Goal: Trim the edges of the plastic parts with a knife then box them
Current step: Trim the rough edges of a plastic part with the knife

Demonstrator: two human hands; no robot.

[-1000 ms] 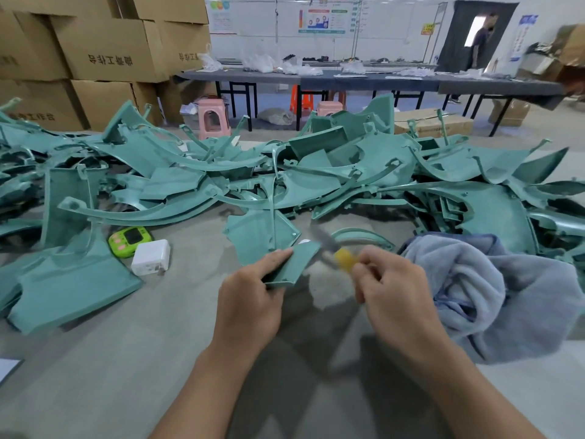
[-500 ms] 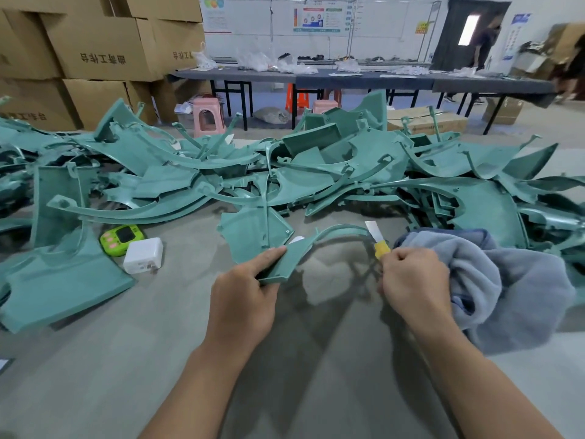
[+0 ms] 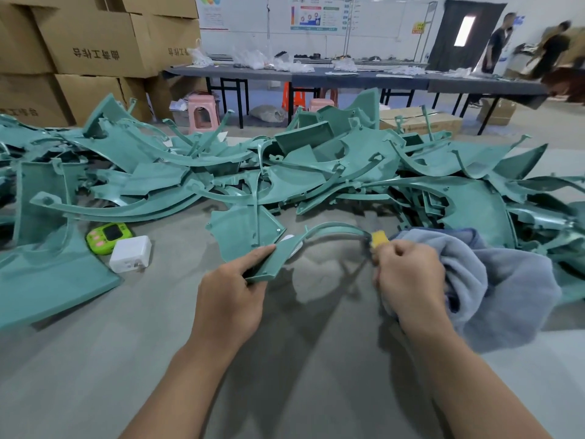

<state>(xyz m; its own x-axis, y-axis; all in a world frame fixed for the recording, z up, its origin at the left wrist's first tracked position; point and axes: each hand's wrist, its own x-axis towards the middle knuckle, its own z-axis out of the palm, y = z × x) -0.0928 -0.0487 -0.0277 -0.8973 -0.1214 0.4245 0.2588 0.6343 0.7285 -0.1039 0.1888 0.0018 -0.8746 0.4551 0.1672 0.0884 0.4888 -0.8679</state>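
My left hand (image 3: 231,299) grips the flat near end of a curved teal plastic part (image 3: 319,234), held above the grey table (image 3: 95,375). The part arcs up and right toward my right hand (image 3: 408,277). That hand is closed around a yellow-handled knife (image 3: 379,239), whose handle tip meets the far end of the arc; the blade is hidden behind the part. A large heap of teal plastic parts (image 3: 316,172) covers the table beyond both hands.
A grey-blue cloth (image 3: 493,286) lies right of my right hand. A green timer (image 3: 107,237) and a white charger block (image 3: 131,254) sit at left. Cardboard boxes (image 3: 95,45) are stacked at back left. Long dark tables (image 3: 348,79), stools and two people stand behind.
My right hand has carried the knife from the near end of the part out to its far right end. The blade, visible half a second ago, is now hidden. The left hand keeps its grip.
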